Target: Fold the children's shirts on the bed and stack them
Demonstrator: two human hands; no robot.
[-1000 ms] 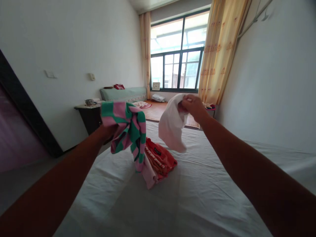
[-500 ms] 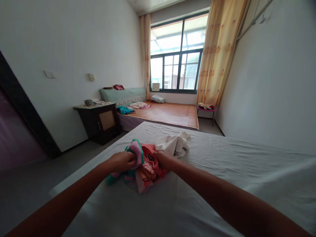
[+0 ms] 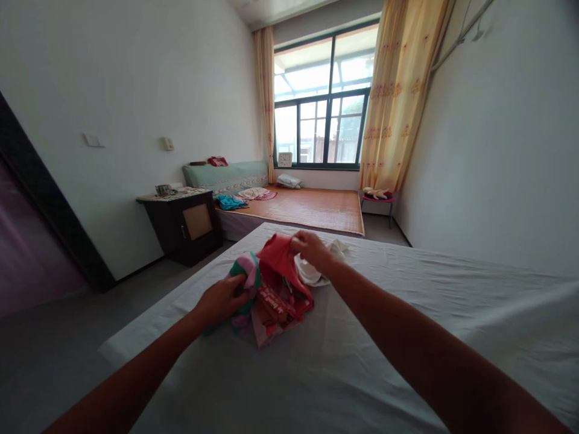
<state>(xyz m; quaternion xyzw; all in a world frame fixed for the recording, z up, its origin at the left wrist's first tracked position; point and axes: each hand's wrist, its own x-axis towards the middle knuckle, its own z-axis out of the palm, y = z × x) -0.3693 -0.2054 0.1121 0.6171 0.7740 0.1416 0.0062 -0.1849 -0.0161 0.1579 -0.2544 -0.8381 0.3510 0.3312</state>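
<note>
My left hand point(image 3: 222, 298) is closed on a pink-and-green striped garment point(image 3: 246, 265), bunched at the left of a small clothes pile. Pinched in my right hand point(image 3: 311, 248) is a red garment with white lettering point(image 3: 278, 247), one part of it lifted above the pile. Its printed part hangs lower, over brown and pink cloth that I cannot tell apart. Behind my right hand, a crumpled white garment point(image 3: 311, 274) is partly hidden. The pile rests on a white sheet point(image 3: 384, 337).
Beyond the sheet stands a bed with a brown mat point(image 3: 312, 208), with a teal cloth point(image 3: 230, 202) on it. A dark bedside cabinet point(image 3: 176, 223) is at the left. A small stool point(image 3: 377, 198) stands by the curtain point(image 3: 391, 108).
My right hand has moved up and away from me, raising part of the red garment. The white garment is now more covered. My left hand has shifted only slightly.
</note>
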